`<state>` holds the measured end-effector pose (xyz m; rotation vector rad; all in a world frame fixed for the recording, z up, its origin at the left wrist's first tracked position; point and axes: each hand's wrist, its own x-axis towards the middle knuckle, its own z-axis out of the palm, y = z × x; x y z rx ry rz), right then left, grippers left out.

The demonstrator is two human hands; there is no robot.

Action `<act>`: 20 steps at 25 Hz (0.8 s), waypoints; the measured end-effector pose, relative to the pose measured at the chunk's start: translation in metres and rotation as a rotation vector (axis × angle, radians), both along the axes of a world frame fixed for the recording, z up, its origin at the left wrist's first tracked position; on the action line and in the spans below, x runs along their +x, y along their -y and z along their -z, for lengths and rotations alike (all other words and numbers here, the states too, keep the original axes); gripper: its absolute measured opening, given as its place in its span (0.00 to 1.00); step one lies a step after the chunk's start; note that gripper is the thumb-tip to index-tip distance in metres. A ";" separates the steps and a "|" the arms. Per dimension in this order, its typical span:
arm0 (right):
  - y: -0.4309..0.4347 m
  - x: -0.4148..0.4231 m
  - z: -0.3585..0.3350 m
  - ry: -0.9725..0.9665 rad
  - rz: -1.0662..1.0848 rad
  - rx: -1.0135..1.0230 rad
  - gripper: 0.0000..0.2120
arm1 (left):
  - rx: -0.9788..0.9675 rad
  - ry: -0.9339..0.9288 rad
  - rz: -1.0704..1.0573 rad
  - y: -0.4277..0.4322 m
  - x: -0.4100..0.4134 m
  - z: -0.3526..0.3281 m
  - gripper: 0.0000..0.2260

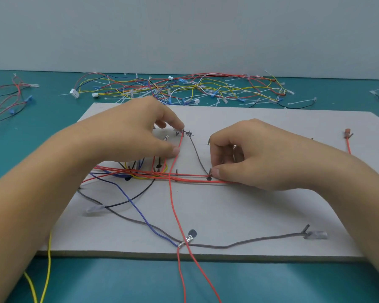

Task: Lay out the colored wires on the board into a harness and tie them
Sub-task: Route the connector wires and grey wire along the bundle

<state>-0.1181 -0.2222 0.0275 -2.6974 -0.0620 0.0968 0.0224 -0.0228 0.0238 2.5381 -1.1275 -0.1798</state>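
A grey board [260, 206] lies on the teal table. Red wires [190, 178] run across its middle past short black pegs. My left hand [138, 130] pinches a red wire [179, 145] near the handwritten marks, its index fingertip on the wire's clear terminal. A thin grey wire [196, 152] curves from there down to a peg [210, 171]. My right hand [247, 154] pinches this wire bundle at that peg, thumb pressed on the board. Blue [140, 215], dark grey [249, 242] and black [138, 195] wires sprawl over the board's near left.
A tangle of loose coloured wires and white cable ties [184, 88] lies behind the board. More wires [7, 99] sit at the far left. Yellow wire [46, 281] and two red wire ends [195, 276] hang over the board's front edge. An orange terminal [347, 133] rests at the right.
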 end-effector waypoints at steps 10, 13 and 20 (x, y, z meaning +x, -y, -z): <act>-0.017 -0.008 -0.003 0.175 -0.232 0.057 0.19 | -0.039 -0.045 0.020 0.005 0.002 0.008 0.16; -0.030 -0.010 0.001 0.141 -0.344 0.030 0.21 | -0.053 -0.052 0.011 0.007 0.000 0.009 0.17; -0.039 -0.010 0.004 0.234 -0.360 0.092 0.07 | -0.046 -0.067 0.021 0.007 -0.001 0.008 0.16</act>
